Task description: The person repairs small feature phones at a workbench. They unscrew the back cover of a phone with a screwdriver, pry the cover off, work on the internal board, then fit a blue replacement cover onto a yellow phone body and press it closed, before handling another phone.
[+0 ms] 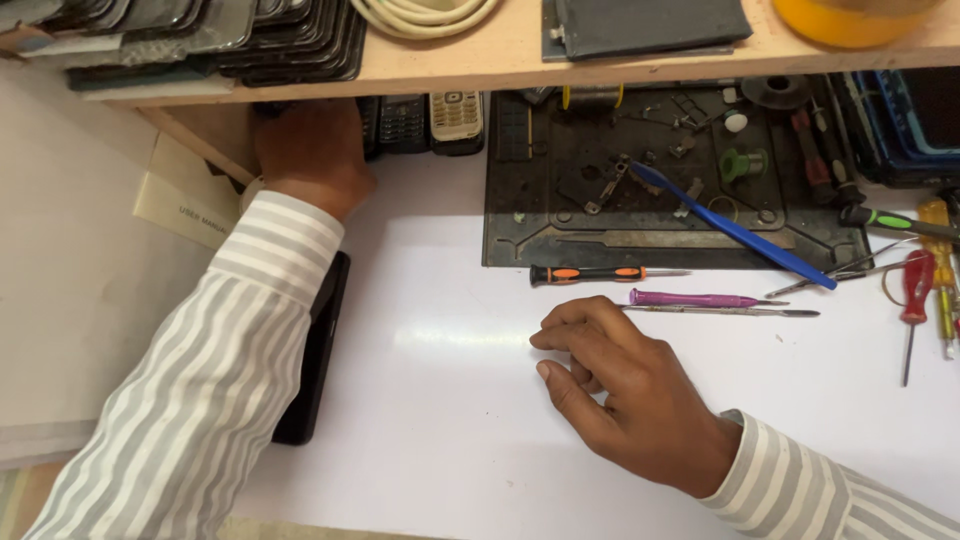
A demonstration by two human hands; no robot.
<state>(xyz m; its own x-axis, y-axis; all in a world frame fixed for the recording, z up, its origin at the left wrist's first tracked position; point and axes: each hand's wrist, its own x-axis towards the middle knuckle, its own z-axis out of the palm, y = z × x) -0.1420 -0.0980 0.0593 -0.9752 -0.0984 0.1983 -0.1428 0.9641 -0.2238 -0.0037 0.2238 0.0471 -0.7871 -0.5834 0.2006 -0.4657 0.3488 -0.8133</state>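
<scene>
- Under the shelf, my left hand reaches among old phones; its grip I cannot tell.
- My right hand rests loosely curled, empty, near the purple screwdriver; picking that up looks like the next step.

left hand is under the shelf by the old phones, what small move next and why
Probably close the left hand on whatever it is reaching and draw it out onto the white mat. It sits deep under the shelf; its fingers are hidden. The right hand rests empty.
</scene>
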